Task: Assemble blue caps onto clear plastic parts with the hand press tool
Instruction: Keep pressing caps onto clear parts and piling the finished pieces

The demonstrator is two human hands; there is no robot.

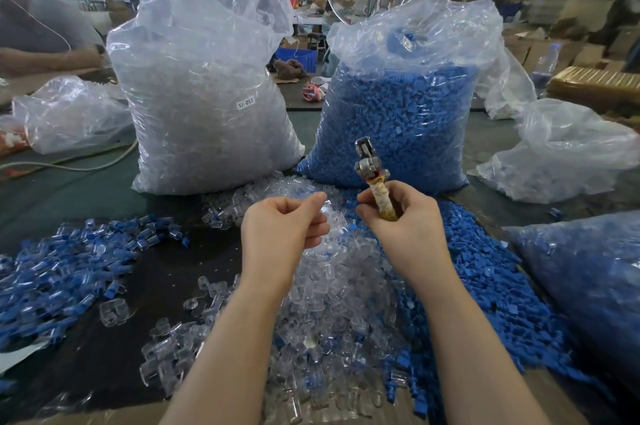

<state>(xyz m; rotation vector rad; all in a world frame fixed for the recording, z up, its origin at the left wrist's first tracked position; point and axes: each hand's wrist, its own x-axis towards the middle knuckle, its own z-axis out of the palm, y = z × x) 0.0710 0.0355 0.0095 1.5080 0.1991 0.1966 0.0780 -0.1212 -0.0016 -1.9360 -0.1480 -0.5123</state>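
Your right hand [403, 223] grips the tape-wrapped metal hand press tool [372, 178]; your left hand's [282, 227] fingers [311, 203] pinch a clear plastic part [326, 209].

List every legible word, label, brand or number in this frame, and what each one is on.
"SJ-017": small white label on the front of the big clear bag of clear plastic parts.
No other text is readable: the bag of blue caps, the hand press tool and the cardboard boxes behind show none.

Right hand [403, 216] grips the hand press tool [372, 175] upright; left hand [282, 222] loosely curled.
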